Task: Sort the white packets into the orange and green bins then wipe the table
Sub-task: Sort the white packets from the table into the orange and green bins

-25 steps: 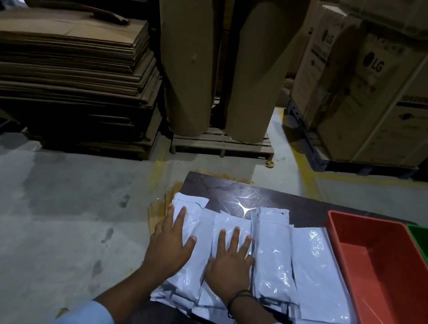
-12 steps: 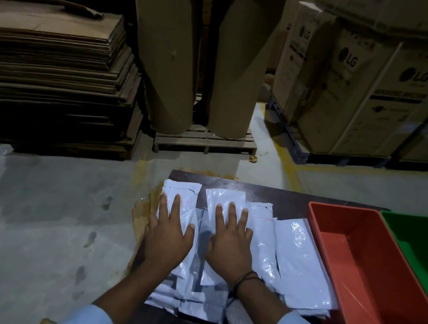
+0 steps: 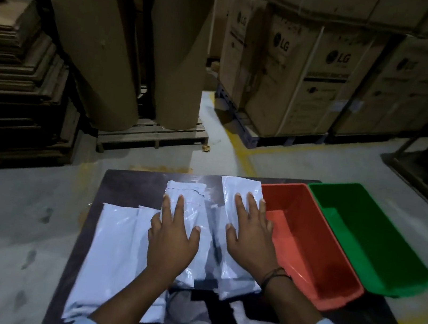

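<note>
Left hand (image 3: 172,239) and right hand (image 3: 251,240) flat on white packets (image 3: 109,251)
Fingers straight and spread, each hand pressing one packet on the surface (image 3: 130,187); at least two more lie left. One orange bin (image 3: 313,250), just beside the right hand, touches one green bin (image 3: 379,244)

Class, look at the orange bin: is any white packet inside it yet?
No, the orange bin shows only its bare floor; the white packets lie on the table.

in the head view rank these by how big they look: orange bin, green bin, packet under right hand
orange bin and green bin: look alike, left unranked
white packet under the right hand: smallest
</note>
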### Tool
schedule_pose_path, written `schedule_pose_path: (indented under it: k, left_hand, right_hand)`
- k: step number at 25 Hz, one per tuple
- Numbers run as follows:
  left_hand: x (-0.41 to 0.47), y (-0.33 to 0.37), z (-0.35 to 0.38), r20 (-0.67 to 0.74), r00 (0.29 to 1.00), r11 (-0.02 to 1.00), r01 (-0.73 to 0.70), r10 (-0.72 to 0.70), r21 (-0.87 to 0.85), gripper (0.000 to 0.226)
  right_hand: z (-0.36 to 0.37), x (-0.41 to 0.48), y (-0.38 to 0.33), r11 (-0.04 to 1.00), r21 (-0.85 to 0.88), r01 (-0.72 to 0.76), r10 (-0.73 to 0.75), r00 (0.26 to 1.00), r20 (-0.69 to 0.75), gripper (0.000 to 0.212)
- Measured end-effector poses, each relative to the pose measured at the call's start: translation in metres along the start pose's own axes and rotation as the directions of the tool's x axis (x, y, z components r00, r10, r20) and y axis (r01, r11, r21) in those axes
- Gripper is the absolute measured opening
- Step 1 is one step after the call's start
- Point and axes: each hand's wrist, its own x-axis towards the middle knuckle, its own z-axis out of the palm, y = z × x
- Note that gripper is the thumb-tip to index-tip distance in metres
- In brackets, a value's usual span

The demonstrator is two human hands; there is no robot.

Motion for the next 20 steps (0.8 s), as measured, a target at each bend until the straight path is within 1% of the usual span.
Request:
schedule_pose_path:
  k: [3,6,10,12,16,20]
  left_hand:
    - [-0.009,0.047,0.030,0.021,1.000,1.000,0.000,0.000,-0.025,0.079]
    - [-0.017,0.092,0.059,0.039,0.999,1.000,0.015,-0.015,-0.009,0.078]
    - [-0.026,0.130,0.091,0.052,0.998,0.998,0.039,-0.042,0.058,0.079]
    - [-0.030,0.146,0.105,0.047,0.995,0.995,0.084,-0.087,0.051,0.080]
    - [-0.036,0.166,0.118,-0.025,0.986,0.984,0.167,-0.166,0.056,0.081]
    - [-0.047,0.173,0.121,-0.057,0.976,0.976,0.212,-0.209,0.053,0.082]
  right_hand:
    - [-0.014,-0.005,0.063,0.999,-0.026,-0.028,0.028,0.999,0.017,0.074]
    - [-0.020,-0.010,0.128,0.996,-0.081,-0.045,0.051,0.996,0.076,0.075]
    - [-0.017,-0.011,0.189,0.987,-0.158,0.022,0.008,0.983,0.185,0.075]
    - [-0.011,-0.007,0.207,0.981,-0.183,0.071,-0.025,0.970,0.243,0.075]
    - [0.000,0.001,0.223,0.963,-0.216,0.162,-0.095,0.952,0.291,0.076]
    - [0.008,0.010,0.224,0.951,-0.255,0.176,-0.096,0.950,0.296,0.073]
